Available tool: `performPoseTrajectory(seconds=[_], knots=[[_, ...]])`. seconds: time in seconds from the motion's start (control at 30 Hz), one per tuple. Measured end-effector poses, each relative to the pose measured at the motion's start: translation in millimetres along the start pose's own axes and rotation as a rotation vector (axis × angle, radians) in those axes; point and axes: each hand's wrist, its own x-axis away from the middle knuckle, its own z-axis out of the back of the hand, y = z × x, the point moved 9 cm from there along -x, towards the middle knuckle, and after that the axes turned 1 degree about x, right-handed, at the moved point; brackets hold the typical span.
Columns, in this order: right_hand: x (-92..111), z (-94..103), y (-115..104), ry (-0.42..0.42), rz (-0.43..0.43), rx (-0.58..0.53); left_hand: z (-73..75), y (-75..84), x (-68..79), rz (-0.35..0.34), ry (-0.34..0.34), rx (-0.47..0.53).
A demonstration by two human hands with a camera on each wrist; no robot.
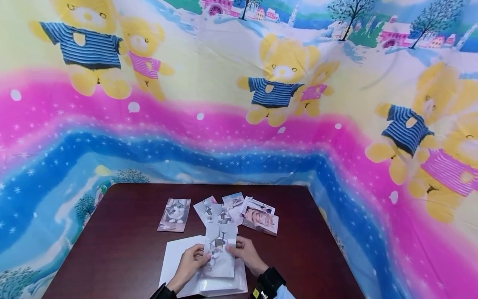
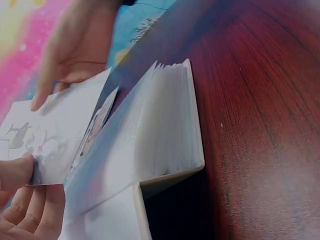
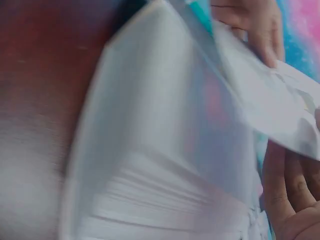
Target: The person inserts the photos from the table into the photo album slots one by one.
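Photo [image 1: 219,261] held by both sides above album [image 1: 179,249]

Location: the photo is raised over the open album, which lies toward the near part of the counter [image 1: 119,249], roughly midway between its left and right edges.

Grip condition: left grip [image 1: 192,261] is clamped on the photo's left margin, thumb on the face and fingers behind. Right grip [image 1: 249,255] pinches the opposite margin in the same manner. Neither touches the album's sleeves [image 2: 165,125].

Handling assessment: the two-sided hold appears sound. Thumbs rest on the printed face, so smudging is judged possible; contact is best kept to the outer margins. Pull should be light and equal, since the right wrist view suggests a slight bow in the sheet. For any work at a sleeve, the photo should be squared to the mouth and moved evenly, corners watched for snagging.

Surroundings: a cat photo [image 1: 174,216] lies alone toward the counter's far left corner. Loose photos [image 1: 204,209] overlap beyond the album, with a stack [image 1: 261,222] to their right.

Markings: no brand or wording legible on photo or album. The right wristband [image 1: 271,280] bears a yellow label [image 1: 256,293]; its marking is too small to read.
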Motion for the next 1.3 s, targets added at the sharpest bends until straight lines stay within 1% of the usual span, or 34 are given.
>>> performPoseTrajectory(seconds=[0.07, 0.17, 0.23, 0.3, 0.33, 0.4, 0.43, 0.47, 0.53, 0.57, 0.63, 0.7, 0.73, 0.77, 0.83, 0.93, 1.0, 1.07, 1.13, 1.23, 1.3], knots=[[-8, 5.9, -3, 0.004, 0.011, 0.018, -3.4, 2.9, -2.7, -0.033, -0.013, -0.047], [-18, 13.1, -7, -0.004, 0.027, 0.034, -6.1, 5.6, -5.9, -0.065, -0.009, -0.136], [-25, 18.2, -13, 0.005, 0.036, 0.048, -5.2, 6.7, -7.8, -0.087, 0.023, -0.193], [-28, 25.2, -24, 0.040, 0.040, 0.044, -3.3, 9.7, -9.6, -0.127, 0.069, -0.261], [-32, 30.4, -26, 0.063, 0.045, 0.043, -3.2, 12.3, -9.9, -0.171, 0.095, -0.304], [-37, 39.3, -38, 0.110, 0.039, 0.028, -5.9, 17.3, -9.9, -0.263, 0.135, -0.398], [-40, 43.4, -42, 0.129, 0.038, 0.014, -9.2, 19.2, -9.5, -0.313, 0.141, -0.464], [-44, 48.1, -42, 0.147, 0.030, -0.006, -13.8, 21.4, -8.3, -0.372, 0.137, -0.536], [-57, 55.3, -35, 0.172, 0.013, -0.044, -25.0, 24.3, -4.3, -0.493, 0.116, -0.676], [-61, 56.7, -35, 0.182, 0.000, -0.059, -30.7, 25.5, -2.4, -0.543, 0.094, -0.737], [-72, 58.6, -25, 0.185, -0.006, -0.092, -40.9, 27.0, 1.3, -0.640, 0.050, -0.859], [-81, 57.6, -19, 0.186, -0.010, -0.101, -48.7, 28.7, 4.0, -0.715, 0.012, -0.951], [-83, 55.9, -19, 0.183, -0.008, -0.097, -51.7, 28.9, 4.3, -0.737, -0.012, -0.985], [-86, 54.4, -19, 0.182, -0.006, -0.095, -54.5, 28.5, 3.8, -0.751, -0.038, -1.020], [-89, 51.6, -19, 0.183, -0.007, -0.086, -58.7, 24.3, 1.8, -0.752, -0.091, -1.077], [-93, 48.9, -17, 0.192, -0.017, -0.102, -62.3, 18.0, -0.7, -0.730, -0.157, -1.133], [-95, 48.6, -15, 0.200, -0.025, -0.120, -63.0, 14.1, -1.6, -0.714, -0.181, -1.155], [-97, 48.7, -13, 0.210, -0.038, -0.145, -63.0, 11.3, -1.7, -0.707, -0.188, -1.169], [-97, 49.0, -11, 0.216, -0.052, -0.157, -63.0, 8.9, -1.4, -0.715, -0.183, -1.180], [-97, 48.9, -7, 0.209, -0.065, -0.164, -63.0, 7.0, -0.9, -0.746, -0.159, -1.194], [-97, 48.4, -4, 0.202, -0.072, -0.171, -62.8, 8.1, 0.0, -0.779, -0.132, -1.191]])
